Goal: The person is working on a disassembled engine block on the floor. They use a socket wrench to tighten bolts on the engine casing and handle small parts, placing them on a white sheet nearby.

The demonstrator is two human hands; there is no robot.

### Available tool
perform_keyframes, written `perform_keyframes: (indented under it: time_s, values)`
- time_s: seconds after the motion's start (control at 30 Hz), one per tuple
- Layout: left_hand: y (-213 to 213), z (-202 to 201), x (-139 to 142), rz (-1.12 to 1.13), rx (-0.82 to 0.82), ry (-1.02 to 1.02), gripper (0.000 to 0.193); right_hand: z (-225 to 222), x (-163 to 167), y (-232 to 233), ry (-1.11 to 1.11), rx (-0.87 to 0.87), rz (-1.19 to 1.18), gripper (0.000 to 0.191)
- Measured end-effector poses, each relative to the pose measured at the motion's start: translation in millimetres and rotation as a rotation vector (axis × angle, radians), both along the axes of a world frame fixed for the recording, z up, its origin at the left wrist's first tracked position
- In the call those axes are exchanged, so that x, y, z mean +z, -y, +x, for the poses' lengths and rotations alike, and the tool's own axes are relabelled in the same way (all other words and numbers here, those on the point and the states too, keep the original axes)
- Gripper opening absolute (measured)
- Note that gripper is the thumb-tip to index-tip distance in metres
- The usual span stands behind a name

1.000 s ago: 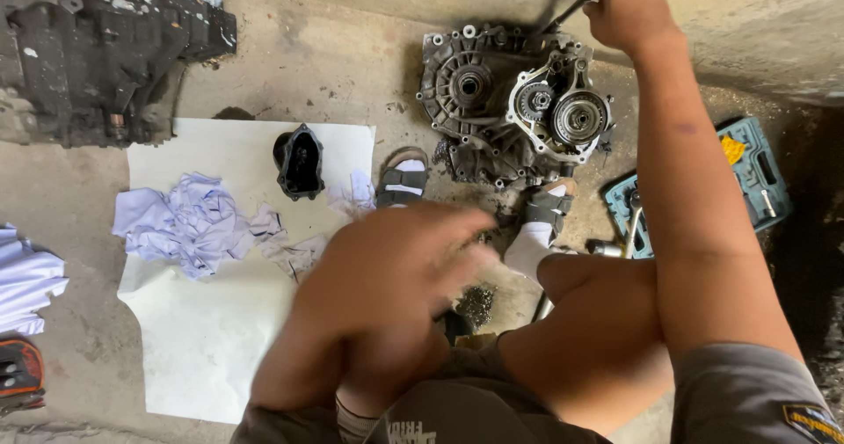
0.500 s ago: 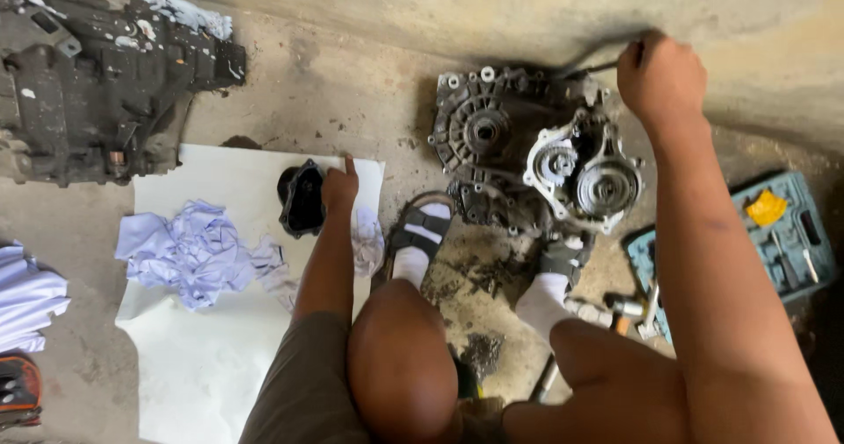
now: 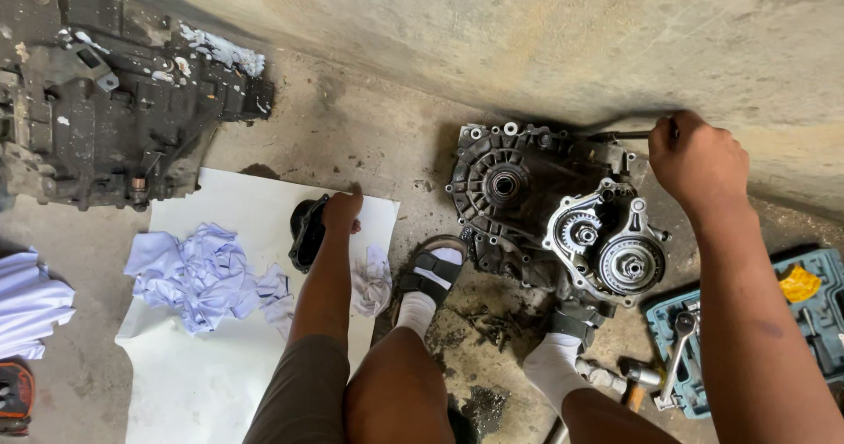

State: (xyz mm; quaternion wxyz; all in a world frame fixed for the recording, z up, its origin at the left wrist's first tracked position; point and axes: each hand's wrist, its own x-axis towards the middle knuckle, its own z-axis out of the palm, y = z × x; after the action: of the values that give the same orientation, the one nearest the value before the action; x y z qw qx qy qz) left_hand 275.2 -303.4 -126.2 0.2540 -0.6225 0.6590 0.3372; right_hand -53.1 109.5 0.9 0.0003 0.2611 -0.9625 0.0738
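My left hand [image 3: 341,213] reaches down to the white sheet [image 3: 220,338] and rests on a black cover part [image 3: 306,231] lying there; whether the fingers grip it is unclear. My right hand [image 3: 699,158] is closed around the handle of a long dark wrench [image 3: 620,134] at the far top of a dirty gearbox housing [image 3: 527,202]. The housing lies on the concrete floor with its gears and silver plate [image 3: 607,246] facing up. My feet, in white socks and sandals, sit just in front of it.
A large dark engine block [image 3: 105,119] lies at the upper left. Crumpled pale blue rags [image 3: 198,272] sit on the sheet. A blue tool case [image 3: 747,330] with a ratchet is at the right. Loose bolts [image 3: 492,325] lie between my feet.
My left hand has dropped from in front of the camera down to the black part on the sheet. The right hand stays on the wrench at the housing's top.
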Motion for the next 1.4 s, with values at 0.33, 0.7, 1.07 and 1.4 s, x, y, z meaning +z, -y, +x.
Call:
perform_keyframes:
  time_s: [0.33, 0.7, 1.07, 1.4]
  values:
    - [9, -10, -18, 0.036, -0.019, -0.053, 0.050, 0, 6, 4, 0.058, -0.030, -0.012, 0.034]
    - [-34, 7, -54, 0.021, 0.300, -0.638, 0.044, 8, 20, 3, 0.085, -0.007, -0.075, 0.029]
    - [-77, -28, -60, -0.185, -0.059, -0.445, 0.041, 6, 19, 3, 0.131, -0.009, -0.050, 0.034]
    - [-86, -51, -58, -0.230, -0.180, -0.404, 0.045, -1, 11, -1, 0.113, 0.003, -0.042, 0.035]
